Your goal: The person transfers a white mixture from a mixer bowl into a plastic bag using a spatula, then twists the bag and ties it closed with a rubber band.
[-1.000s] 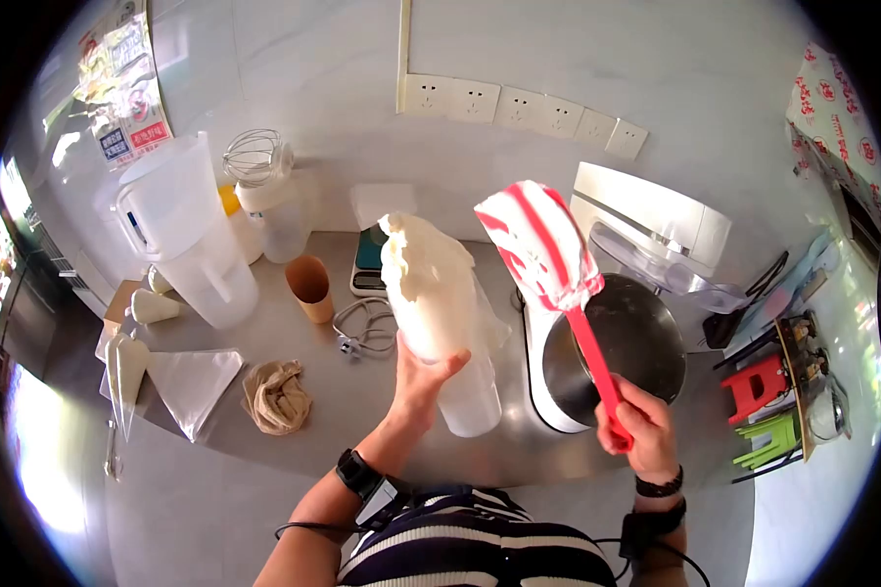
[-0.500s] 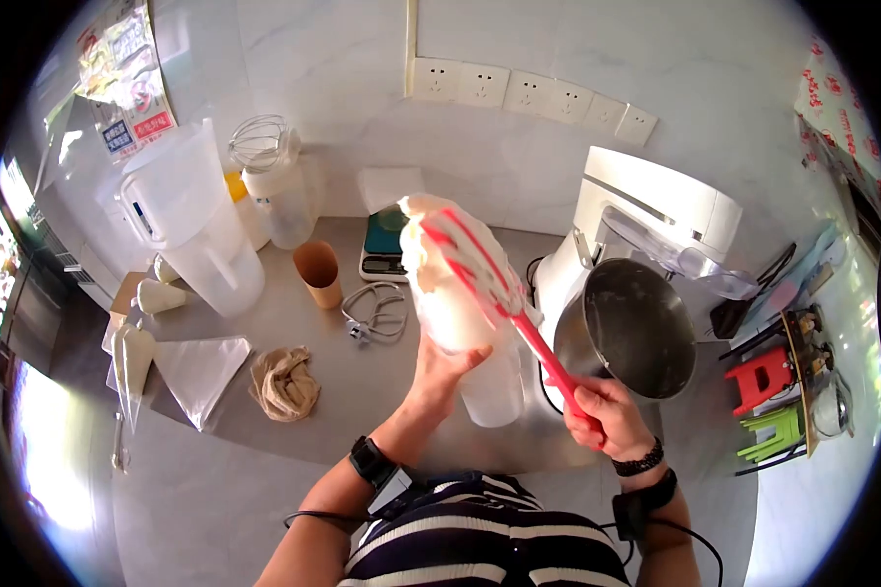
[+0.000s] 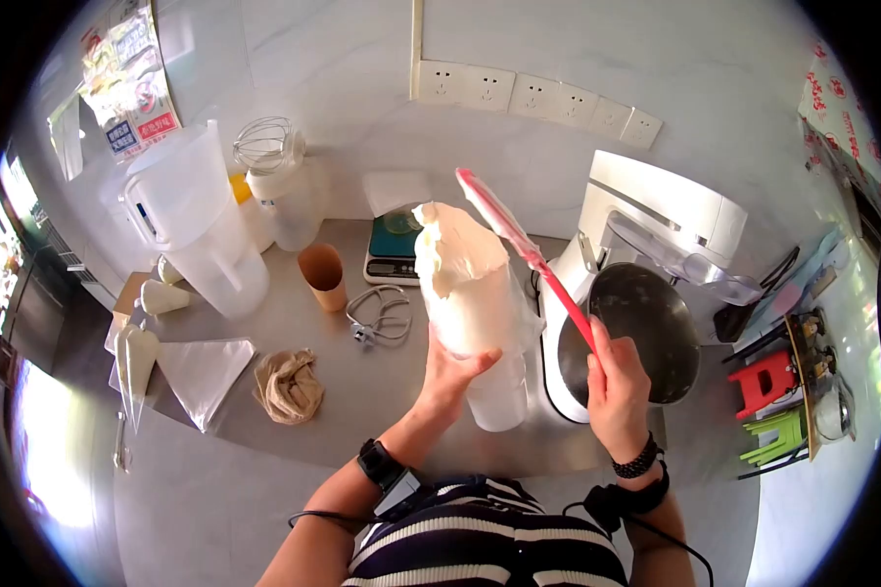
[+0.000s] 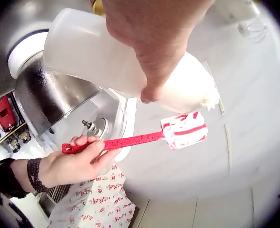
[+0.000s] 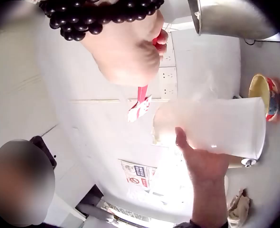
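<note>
My left hand grips a tall translucent cup lined with a clear bag, its fingers and thumb round the side. White cream fills the bag and clings to its rim. My right hand holds the red handle of a spatula, raised to the right of the bag. In the left wrist view, cream coats the red-striped spatula blade, which is apart from the cup. The right wrist view shows the left thumb against the cup wall.
A stand mixer with a metal bowl stands at the right. Behind the cup are a scale and a beater. Leftward lie a brown paper cup, a cloth, piping bags and a pitcher.
The spatula crossed left over the bag's opening, then drew back right and turned edge-on. The head view shifted, and the cup now appears slightly farther right, still in my left hand.
</note>
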A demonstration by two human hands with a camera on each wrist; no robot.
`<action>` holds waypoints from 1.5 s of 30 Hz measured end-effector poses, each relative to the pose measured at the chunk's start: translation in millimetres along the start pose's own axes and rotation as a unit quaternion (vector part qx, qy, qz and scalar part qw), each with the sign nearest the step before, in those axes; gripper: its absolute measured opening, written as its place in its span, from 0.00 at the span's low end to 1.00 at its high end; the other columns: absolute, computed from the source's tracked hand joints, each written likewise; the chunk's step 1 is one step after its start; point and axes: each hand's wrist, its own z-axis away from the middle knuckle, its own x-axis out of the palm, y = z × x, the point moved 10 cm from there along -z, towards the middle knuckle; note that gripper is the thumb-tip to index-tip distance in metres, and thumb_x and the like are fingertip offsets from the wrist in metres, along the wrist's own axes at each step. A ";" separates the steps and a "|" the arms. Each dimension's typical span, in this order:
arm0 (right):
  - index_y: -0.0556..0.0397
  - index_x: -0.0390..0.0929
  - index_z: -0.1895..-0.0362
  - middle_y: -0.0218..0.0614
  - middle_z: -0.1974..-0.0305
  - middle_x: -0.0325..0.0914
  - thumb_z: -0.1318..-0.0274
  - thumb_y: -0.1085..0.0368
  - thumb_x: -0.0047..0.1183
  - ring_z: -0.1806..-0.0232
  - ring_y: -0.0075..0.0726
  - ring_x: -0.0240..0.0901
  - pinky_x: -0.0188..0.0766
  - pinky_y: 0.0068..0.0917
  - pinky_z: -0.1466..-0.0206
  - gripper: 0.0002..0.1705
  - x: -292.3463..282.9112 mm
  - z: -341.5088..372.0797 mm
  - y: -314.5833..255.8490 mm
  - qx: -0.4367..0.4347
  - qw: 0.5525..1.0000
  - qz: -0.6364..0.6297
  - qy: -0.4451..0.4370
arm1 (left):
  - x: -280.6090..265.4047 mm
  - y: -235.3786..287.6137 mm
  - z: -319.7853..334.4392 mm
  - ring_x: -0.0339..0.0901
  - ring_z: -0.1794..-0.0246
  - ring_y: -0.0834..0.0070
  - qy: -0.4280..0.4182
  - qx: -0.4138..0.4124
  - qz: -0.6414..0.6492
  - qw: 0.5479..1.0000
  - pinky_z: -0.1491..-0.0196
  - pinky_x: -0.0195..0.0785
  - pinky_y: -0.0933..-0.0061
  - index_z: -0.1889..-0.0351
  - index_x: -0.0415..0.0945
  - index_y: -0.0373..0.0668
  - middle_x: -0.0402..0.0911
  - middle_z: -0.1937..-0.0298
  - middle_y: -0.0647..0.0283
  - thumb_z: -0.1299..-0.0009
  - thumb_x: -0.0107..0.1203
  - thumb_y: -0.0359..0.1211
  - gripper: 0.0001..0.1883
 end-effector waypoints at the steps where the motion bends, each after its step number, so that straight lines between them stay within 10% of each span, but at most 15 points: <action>1: 0.53 0.66 0.39 0.41 0.71 0.65 0.50 0.80 0.47 0.72 0.42 0.68 0.67 0.33 0.70 0.30 2.4 -3.1 -3.9 -0.003 1.000 0.027 0.002 | 2.9 0.3 -1.6 0.65 0.44 0.70 -0.012 -0.001 0.001 1.000 0.45 0.63 0.66 0.37 0.53 0.41 0.66 0.45 0.59 0.54 0.72 0.41 0.49; 16: 0.50 0.71 0.42 0.40 0.70 0.63 0.54 0.80 0.47 0.70 0.47 0.69 0.68 0.37 0.69 0.30 -16.5 24.7 -3.8 -0.017 0.981 0.163 -0.100 | -39.9 4.4 -8.0 0.64 0.44 0.70 0.077 -0.001 0.042 0.996 0.42 0.59 0.64 0.36 0.52 0.42 0.66 0.45 0.61 0.51 0.68 0.39 0.47; 19: 0.53 0.71 0.43 0.37 0.67 0.73 0.50 0.76 0.50 0.71 0.31 0.70 0.66 0.22 0.68 0.26 -29.9 31.4 27.9 0.029 0.992 -0.115 -0.045 | -45.7 16.4 -10.3 0.64 0.43 0.70 0.079 0.010 0.020 0.997 0.42 0.60 0.64 0.36 0.52 0.42 0.66 0.45 0.61 0.50 0.68 0.38 0.45; 22: 0.54 0.69 0.41 0.30 0.62 0.75 0.45 0.71 0.51 0.68 0.20 0.68 0.64 0.16 0.66 0.24 -3.3 48.1 64.8 0.318 0.856 -0.383 -0.143 | -20.2 16.3 -7.8 0.68 0.46 0.70 0.038 -0.003 0.020 0.999 0.47 0.66 0.65 0.39 0.55 0.41 0.68 0.47 0.60 0.51 0.68 0.34 0.43; 25: 0.55 0.67 0.39 0.22 0.62 0.72 0.43 0.70 0.52 0.66 0.14 0.64 0.64 0.15 0.65 0.26 12.8 33.7 57.4 0.291 0.835 -0.447 -0.133 | -6.9 -1.3 -5.8 0.70 0.49 0.71 0.023 -0.021 -0.006 0.999 0.50 0.68 0.67 0.42 0.58 0.40 0.70 0.49 0.60 0.53 0.69 0.34 0.41; 30: 0.57 0.71 0.46 0.42 0.68 0.73 0.48 0.78 0.47 0.69 0.37 0.71 0.68 0.28 0.64 0.22 4.6 -1.3 17.9 0.028 0.985 -0.168 -0.013 | 6.1 -2.9 -7.4 0.69 0.49 0.72 0.019 0.011 -0.003 1.000 0.49 0.67 0.67 0.42 0.58 0.41 0.69 0.49 0.61 0.54 0.71 0.38 0.43; 45: 0.51 0.73 0.46 0.37 0.71 0.68 0.58 0.79 0.51 0.70 0.40 0.70 0.68 0.33 0.70 0.29 7.0 8.5 -16.0 -0.068 0.990 0.112 -0.047 | -6.6 -2.7 -7.4 0.69 0.48 0.68 0.060 -0.008 0.010 0.998 0.47 0.67 0.64 0.40 0.52 0.42 0.68 0.47 0.59 0.54 0.72 0.36 0.47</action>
